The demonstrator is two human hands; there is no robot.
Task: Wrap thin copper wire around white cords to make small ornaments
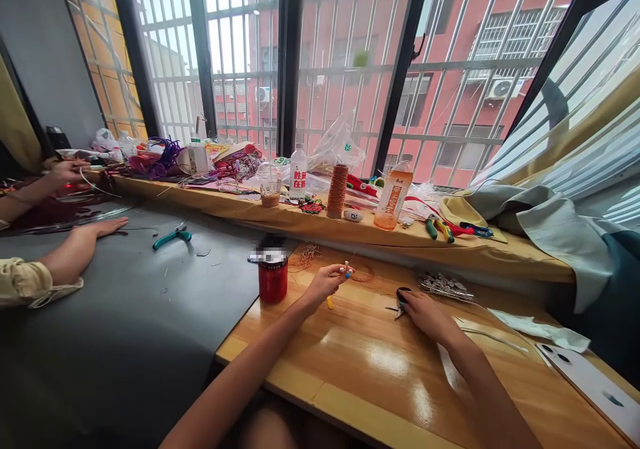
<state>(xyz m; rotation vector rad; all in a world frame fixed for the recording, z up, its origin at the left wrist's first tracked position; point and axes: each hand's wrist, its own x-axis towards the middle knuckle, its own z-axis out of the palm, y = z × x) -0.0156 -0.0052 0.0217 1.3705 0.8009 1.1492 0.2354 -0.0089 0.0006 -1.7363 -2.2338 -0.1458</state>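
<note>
Above the wooden table (360,362), my left hand (327,283) pinches a small white and blue piece (347,270) with a thin wire sticking up from it. My right hand (425,312) is closed on dark-handled pliers (403,297) low over the table, their jaws pointing left. Behind my left hand a coil of copper-coloured wire (364,273) lies on the wood, with a loose tangle of wire (307,257) farther left. A yellow item (329,301) shows just under my left hand. The red jar (273,282) stands left of that hand.
A tray of small parts (447,285), white tissue (543,329) and a phone (590,385) are at the right. Bottles, a wire spool (337,192) and pliers (440,229) line the ledge. At left, another person's hands (103,227) are over the grey table (165,329), near teal pliers (173,237).
</note>
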